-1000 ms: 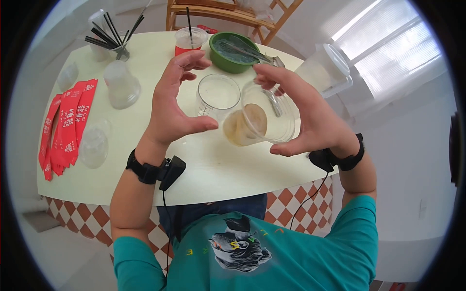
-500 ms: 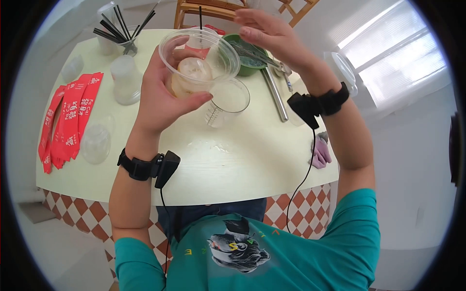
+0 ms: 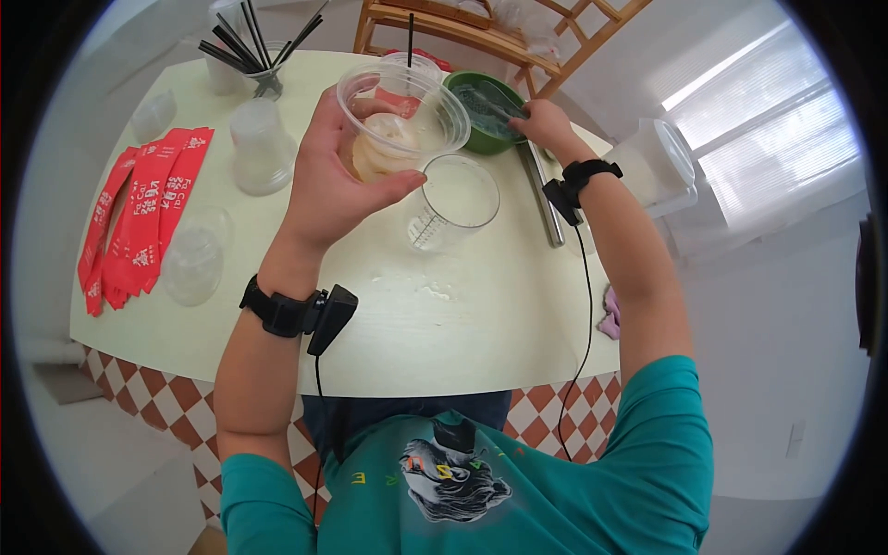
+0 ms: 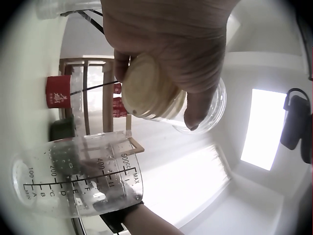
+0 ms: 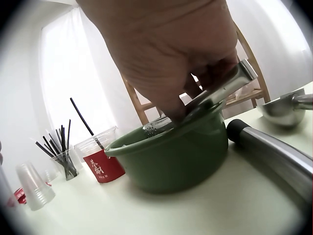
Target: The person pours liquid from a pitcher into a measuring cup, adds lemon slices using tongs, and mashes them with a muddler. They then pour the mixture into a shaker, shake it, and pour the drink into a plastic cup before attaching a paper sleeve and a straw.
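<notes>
My left hand [image 3: 319, 190] holds a clear plastic cup [image 3: 450, 120] tilted above the table, thumb on one side and fingers round the other. Pale round slices, like lemon slices [image 4: 142, 85], lie in the bottom of this cup. Just below it on the table stands a clear measuring cup [image 3: 427, 227] with black scale marks. Over at the back, my right hand [image 3: 550, 125] is at the rim of a green bowl [image 5: 168, 166]. Its fingers grip metal tongs [image 5: 234, 83], whose other end reaches into the bowl.
A red-sleeved cup [image 5: 105, 166] with a black straw stands beside the bowl. A metal rod [image 3: 544, 199] with a black end lies to its right. On the left are red packets [image 3: 148, 217], stacked clear cups [image 3: 259, 153] and a holder of black straws [image 3: 268, 83].
The plastic cup with the slices has passed from my right hand to my left and been raised leftward. My right hand has moved away to the green bowl and taken hold of the tongs.
</notes>
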Tool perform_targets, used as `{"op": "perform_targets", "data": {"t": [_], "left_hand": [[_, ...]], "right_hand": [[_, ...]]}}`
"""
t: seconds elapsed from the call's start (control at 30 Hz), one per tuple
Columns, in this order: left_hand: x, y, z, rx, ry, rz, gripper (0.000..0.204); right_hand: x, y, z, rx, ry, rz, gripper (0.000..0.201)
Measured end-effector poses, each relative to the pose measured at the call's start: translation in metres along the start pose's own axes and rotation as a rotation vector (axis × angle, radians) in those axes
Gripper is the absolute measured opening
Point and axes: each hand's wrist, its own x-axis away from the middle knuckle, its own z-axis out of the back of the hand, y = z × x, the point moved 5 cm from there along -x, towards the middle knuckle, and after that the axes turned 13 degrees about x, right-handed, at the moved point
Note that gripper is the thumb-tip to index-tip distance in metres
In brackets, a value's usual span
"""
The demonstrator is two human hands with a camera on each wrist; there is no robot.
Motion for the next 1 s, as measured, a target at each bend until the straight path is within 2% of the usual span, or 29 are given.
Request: {"op": "perform_targets", "data": {"t": [0.07,0.13,0.23,0.47,0.67,0.73,0.77,0.83,0.87,0.93,1.0], "left_hand": [[0.000,-0.002,0.001,0.026,0.015,0.014,0.083],[0.000,-0.004,0.003,0.006,0.010,0.012,0.082],[0.000,-0.005,-0.001,0.002,0.021,0.028,0.084],[0.002,-0.005,-0.003,-0.023,0.024,0.059,0.085],[0.000,-0.006,-0.004,-0.032,-0.025,-0.006,0.086],[0.001,-0.007,-0.004,-0.024,-0.018,0.006,0.082],[0.001,-0.008,-0.004,-0.018,-0.013,0.019,0.078],[0.002,-0.009,-0.004,-0.023,-0.018,0.019,0.078],[0.002,-0.010,-0.006,-0.029,-0.023,0.018,0.078],[0.002,-0.010,-0.007,-0.003,-0.021,0.037,0.081],[0.002,-0.011,-0.007,0.020,-0.018,0.056,0.085]], "right_hand": [[-0.001,0.003,0.000,0.001,0.001,0.000,0.038],[0.001,0.012,0.009,-0.090,0.124,0.031,0.034],[0.007,0.023,0.022,-0.041,0.103,0.115,0.030],[0.036,0.026,0.044,-0.024,0.114,0.116,0.026],[0.088,0.006,0.116,-0.286,0.307,0.217,0.023],[0.110,-0.014,0.145,-0.508,0.395,0.407,0.021],[0.118,-0.022,0.157,-0.508,0.395,0.408,0.021],[0.137,-0.047,0.178,-0.489,0.390,0.605,0.023],[0.142,-0.055,0.184,-0.489,0.391,0.602,0.023],[0.157,-0.081,0.193,-0.144,0.517,0.800,0.031],[0.162,-0.091,0.196,-0.077,0.539,0.827,0.034]]}}
